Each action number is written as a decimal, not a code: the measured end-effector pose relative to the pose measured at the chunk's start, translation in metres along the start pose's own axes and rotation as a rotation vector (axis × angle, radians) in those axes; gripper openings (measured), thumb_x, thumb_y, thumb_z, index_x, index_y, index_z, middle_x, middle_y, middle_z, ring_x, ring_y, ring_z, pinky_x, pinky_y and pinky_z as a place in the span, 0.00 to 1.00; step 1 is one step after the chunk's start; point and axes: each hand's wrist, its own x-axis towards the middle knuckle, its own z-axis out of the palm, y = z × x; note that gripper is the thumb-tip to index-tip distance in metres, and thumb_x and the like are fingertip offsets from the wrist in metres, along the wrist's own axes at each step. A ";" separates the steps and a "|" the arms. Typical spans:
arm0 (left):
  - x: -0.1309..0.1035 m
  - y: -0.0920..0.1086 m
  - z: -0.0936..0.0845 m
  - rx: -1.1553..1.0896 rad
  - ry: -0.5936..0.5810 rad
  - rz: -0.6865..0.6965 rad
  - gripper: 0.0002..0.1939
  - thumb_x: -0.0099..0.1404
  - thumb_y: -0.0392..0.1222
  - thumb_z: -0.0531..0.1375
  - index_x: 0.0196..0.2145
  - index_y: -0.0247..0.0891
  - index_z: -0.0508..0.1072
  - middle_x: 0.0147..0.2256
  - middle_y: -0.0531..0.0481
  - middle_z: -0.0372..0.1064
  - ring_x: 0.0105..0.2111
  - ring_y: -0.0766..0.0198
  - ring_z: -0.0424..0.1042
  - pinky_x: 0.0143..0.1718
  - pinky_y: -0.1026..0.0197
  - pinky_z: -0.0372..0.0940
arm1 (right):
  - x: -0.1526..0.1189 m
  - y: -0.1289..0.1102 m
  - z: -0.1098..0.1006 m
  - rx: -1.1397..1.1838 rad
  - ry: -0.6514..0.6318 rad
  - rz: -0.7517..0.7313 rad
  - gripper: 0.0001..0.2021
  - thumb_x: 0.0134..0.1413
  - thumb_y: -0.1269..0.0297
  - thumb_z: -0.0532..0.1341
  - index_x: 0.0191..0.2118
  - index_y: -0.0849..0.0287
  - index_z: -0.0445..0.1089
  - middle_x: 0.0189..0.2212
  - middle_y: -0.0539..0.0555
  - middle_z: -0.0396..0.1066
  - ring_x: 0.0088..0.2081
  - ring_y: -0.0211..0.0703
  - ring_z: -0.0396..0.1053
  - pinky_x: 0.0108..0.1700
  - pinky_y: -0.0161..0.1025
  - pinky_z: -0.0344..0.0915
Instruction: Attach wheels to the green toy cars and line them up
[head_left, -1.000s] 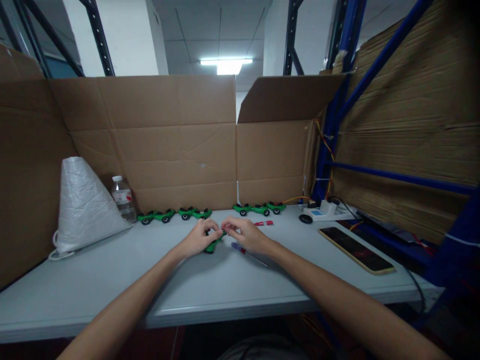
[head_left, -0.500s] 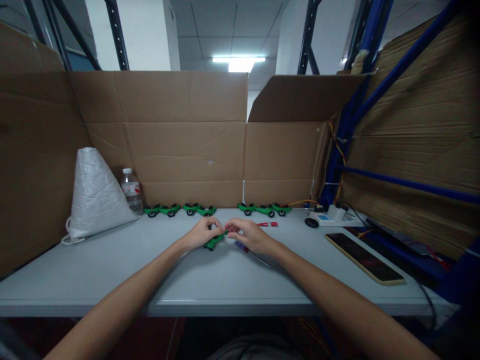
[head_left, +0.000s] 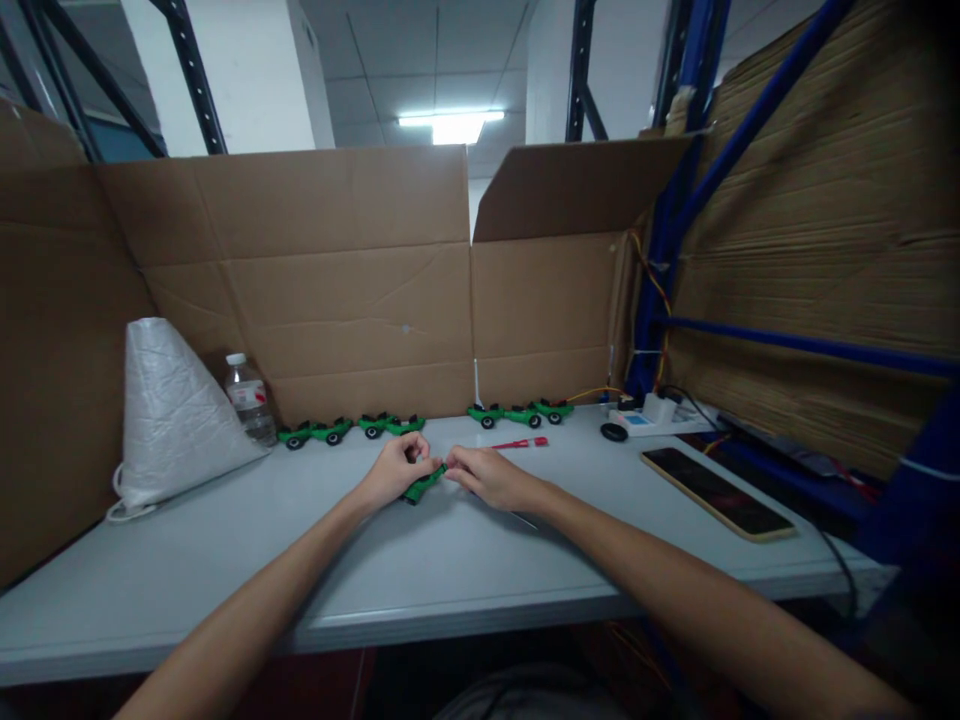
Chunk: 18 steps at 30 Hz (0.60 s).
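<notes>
Low over the middle of the table, my left hand (head_left: 394, 468) is closed in a pinch on a green toy car (head_left: 422, 485), which is tilted and partly covered by the fingers. My right hand (head_left: 491, 478) has its fingertips pressed together at the car's upper right end; any small part between them is hidden. Beneath the right hand lies a screwdriver, of which only the thin metal shaft (head_left: 525, 520) shows. Just behind that hand is a red screwdriver (head_left: 525, 442).
Several green toy cars (head_left: 315, 433) line the back edge below a cardboard wall (head_left: 352, 310). At the left stand a white bag (head_left: 176, 415) and a water bottle (head_left: 250, 398). On the right are a phone (head_left: 716, 492), a power strip (head_left: 652, 415) and a black ring (head_left: 613, 432).
The camera view has turned slightly to the right and tilted. My right hand has rolled over and now covers the screwdriver's dark handle. My left hand keeps its grip on the green toy car.
</notes>
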 end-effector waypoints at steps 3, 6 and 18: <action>0.000 0.003 -0.001 -0.021 0.001 -0.015 0.19 0.58 0.55 0.68 0.27 0.39 0.66 0.24 0.57 0.59 0.24 0.69 0.58 0.26 0.65 0.54 | -0.001 -0.002 -0.001 -0.028 0.014 -0.004 0.05 0.70 0.62 0.60 0.42 0.57 0.70 0.27 0.47 0.70 0.28 0.39 0.63 0.32 0.34 0.53; 0.001 0.002 0.000 -0.039 -0.007 -0.020 0.20 0.59 0.56 0.68 0.27 0.39 0.66 0.24 0.58 0.58 0.24 0.69 0.57 0.27 0.64 0.53 | -0.001 -0.003 -0.004 -0.001 0.009 -0.021 0.05 0.69 0.62 0.61 0.42 0.57 0.70 0.28 0.47 0.71 0.28 0.39 0.65 0.32 0.34 0.53; 0.001 -0.005 0.001 0.031 0.010 0.123 0.17 0.62 0.53 0.69 0.40 0.40 0.71 0.36 0.51 0.68 0.36 0.63 0.66 0.39 0.60 0.62 | 0.001 -0.004 -0.007 -0.111 0.061 -0.104 0.04 0.68 0.64 0.63 0.45 0.57 0.71 0.35 0.51 0.75 0.35 0.42 0.70 0.38 0.35 0.58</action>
